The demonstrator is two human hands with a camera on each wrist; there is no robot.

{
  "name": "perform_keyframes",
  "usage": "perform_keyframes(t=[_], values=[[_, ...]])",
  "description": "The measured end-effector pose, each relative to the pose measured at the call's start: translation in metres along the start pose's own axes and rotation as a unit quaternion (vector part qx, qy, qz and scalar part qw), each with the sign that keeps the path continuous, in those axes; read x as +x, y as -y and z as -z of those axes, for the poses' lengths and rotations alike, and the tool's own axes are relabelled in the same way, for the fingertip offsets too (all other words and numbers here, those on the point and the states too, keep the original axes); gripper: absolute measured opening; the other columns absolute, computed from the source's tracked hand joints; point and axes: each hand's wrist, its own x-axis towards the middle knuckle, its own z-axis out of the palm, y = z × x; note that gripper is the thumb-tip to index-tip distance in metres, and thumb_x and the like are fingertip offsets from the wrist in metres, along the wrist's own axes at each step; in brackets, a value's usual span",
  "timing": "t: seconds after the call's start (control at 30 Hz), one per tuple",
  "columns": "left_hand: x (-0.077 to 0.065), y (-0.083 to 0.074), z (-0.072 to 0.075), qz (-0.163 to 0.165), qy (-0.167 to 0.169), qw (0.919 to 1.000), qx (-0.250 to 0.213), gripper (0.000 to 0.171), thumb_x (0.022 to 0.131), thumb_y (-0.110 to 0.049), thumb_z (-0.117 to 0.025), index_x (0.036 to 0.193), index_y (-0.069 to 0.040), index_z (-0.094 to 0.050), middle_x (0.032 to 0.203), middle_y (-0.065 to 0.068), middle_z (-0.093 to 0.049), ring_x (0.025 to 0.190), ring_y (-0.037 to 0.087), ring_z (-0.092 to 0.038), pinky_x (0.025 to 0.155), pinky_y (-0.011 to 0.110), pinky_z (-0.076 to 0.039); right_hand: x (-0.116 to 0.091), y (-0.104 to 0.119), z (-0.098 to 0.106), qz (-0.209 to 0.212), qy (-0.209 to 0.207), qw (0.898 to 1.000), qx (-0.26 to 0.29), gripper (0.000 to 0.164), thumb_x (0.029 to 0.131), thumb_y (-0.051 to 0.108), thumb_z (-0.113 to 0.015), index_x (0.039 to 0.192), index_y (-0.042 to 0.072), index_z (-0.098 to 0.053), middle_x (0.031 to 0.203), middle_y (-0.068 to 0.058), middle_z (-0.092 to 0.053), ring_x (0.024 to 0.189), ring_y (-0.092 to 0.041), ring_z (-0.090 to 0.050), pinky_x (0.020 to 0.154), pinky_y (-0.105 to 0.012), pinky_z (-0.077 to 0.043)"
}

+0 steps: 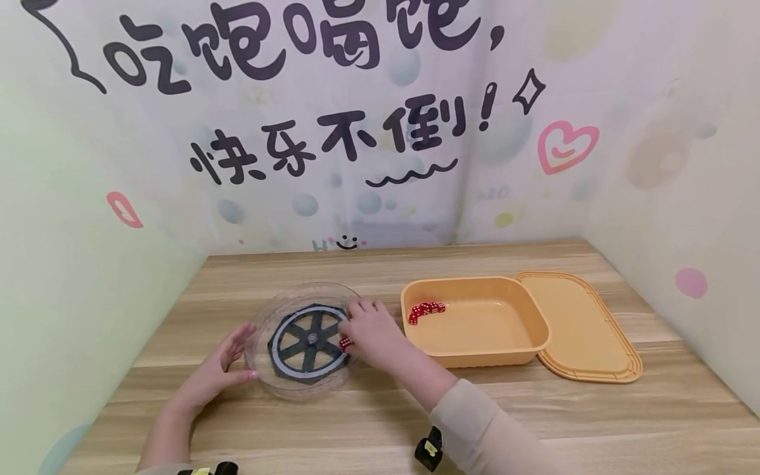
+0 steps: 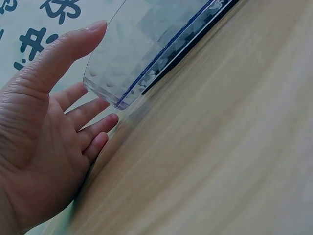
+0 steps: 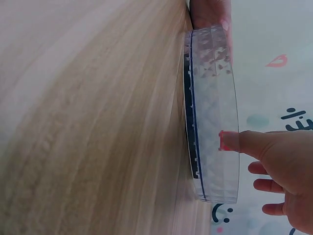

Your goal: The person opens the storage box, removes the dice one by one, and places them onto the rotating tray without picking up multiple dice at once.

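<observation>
A round clear plastic tray point(image 1: 297, 392) with a dark spoked wheel shape point(image 1: 313, 338) at its base stands on the wooden table. At its left side is my left hand point(image 1: 218, 367), with the thumb and fingers spread apart around the wall; in the left wrist view the fingertips point(image 2: 113, 120) come right up to the clear edge. My right hand point(image 1: 375, 333) reaches over the right rim and pinches a red die point(image 1: 346, 343) with white dots. Through the clear wall in the right wrist view, the red die point(image 3: 226, 140) shows at the fingertips, inside the tray.
To the right stands an orange plastic box point(image 1: 481, 360) with several red dice point(image 1: 427, 309) bunched in its left back corner. Its orange lid point(image 1: 584, 330) lies flat beside it, partly behind the box. A printed cloth wall point(image 1: 356, 211) closes off the table's back.
</observation>
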Motion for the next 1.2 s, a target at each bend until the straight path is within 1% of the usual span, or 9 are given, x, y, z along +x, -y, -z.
perform_keyframes(t=[0.17, 0.4, 0.53, 0.83, 1.03, 1.2], values=[[-0.001, -0.001, 0.0, 0.004, 0.001, 1.0, -0.003, 0.094, 0.079, -0.003, -0.072, 0.15, 0.005, -0.011, 0.153, 0.029, -0.015, 0.135, 0.049, -0.012, 0.093, 0.004, -0.023, -0.001, 0.0, -0.002, 0.0, -0.002, 1.0, 0.005, 0.019, 0.084, 0.041, -0.072, 0.093, 0.026, -0.069, 0.107, 0.0, -0.051, 0.102, -0.02, -0.046, 0.088, -0.039, -0.04], [0.0, 0.001, -0.001, 0.004, 0.0, 0.9999, -0.01, 0.094, 0.078, -0.002, -0.072, 0.15, 0.005, -0.011, 0.153, 0.029, -0.015, 0.136, 0.048, -0.011, 0.093, 0.003, -0.023, -0.003, -0.001, -0.003, 0.001, -0.023, 0.999, 0.027, 0.017, 0.085, 0.039, -0.072, 0.094, 0.024, -0.071, 0.102, 0.001, -0.051, 0.097, -0.019, -0.048, 0.085, -0.038, -0.041], [0.0, 0.002, -0.001, 0.005, -0.001, 1.0, -0.005, 0.094, 0.079, -0.003, -0.072, 0.15, 0.005, -0.011, 0.153, 0.029, -0.015, 0.136, 0.048, -0.012, 0.093, 0.003, -0.023, -0.004, -0.002, 0.0, -0.004, -0.025, 0.999, 0.035, 0.019, 0.084, 0.039, -0.073, 0.095, 0.023, -0.072, 0.105, 0.001, -0.052, 0.098, -0.019, -0.048, 0.087, -0.038, -0.041], [0.0, 0.001, -0.001, 0.009, 0.0, 0.9999, -0.01, 0.094, 0.079, -0.002, -0.072, 0.15, 0.004, -0.011, 0.153, 0.028, -0.015, 0.136, 0.047, -0.011, 0.093, 0.003, -0.023, -0.006, -0.004, 0.009, -0.016, -0.013, 0.999, 0.04, 0.023, 0.084, 0.04, -0.072, 0.1, 0.024, -0.072, 0.112, -0.001, -0.054, 0.109, -0.022, -0.047, 0.095, -0.043, -0.038], [-0.001, 0.001, 0.0, 0.013, 0.003, 0.9998, -0.013, 0.094, 0.079, -0.003, -0.072, 0.151, 0.003, -0.01, 0.154, 0.027, -0.014, 0.137, 0.047, -0.011, 0.092, 0.003, -0.023, -0.009, -0.007, 0.016, -0.024, -0.003, 0.999, 0.048, 0.025, 0.084, 0.04, -0.072, 0.102, 0.023, -0.071, 0.114, -0.002, -0.055, 0.11, -0.022, -0.047, 0.096, -0.043, -0.038], [-0.001, 0.001, 0.0, 0.011, 0.002, 0.9998, -0.015, 0.094, 0.079, -0.003, -0.072, 0.15, 0.004, -0.011, 0.154, 0.028, -0.013, 0.137, 0.047, -0.01, 0.093, 0.003, -0.023, -0.012, -0.008, 0.021, -0.026, -0.002, 0.999, 0.034, 0.03, 0.084, 0.041, -0.073, 0.106, 0.022, -0.07, 0.113, -0.002, -0.055, 0.108, -0.022, -0.047, 0.095, -0.042, -0.039]])
